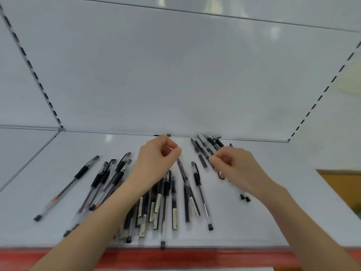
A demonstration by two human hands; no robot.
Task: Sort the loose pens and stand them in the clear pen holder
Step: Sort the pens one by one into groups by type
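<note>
Red front edge (175,257) of the white shelf (58,149); loose black-and-clear gel pens (156,202) fanned across it. Your left hand (158,155) pinches one clear-barrelled pen (182,171); your right hand (232,165) curls round black-tipped pens (244,196). Behind, more dark pens (203,151) lie by the white back panel (175,75)

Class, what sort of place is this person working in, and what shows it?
Probably a shop: a white metal shelf with slotted uprights on its back panel, a red strip along its front edge, and many similar labelled pens.
</note>
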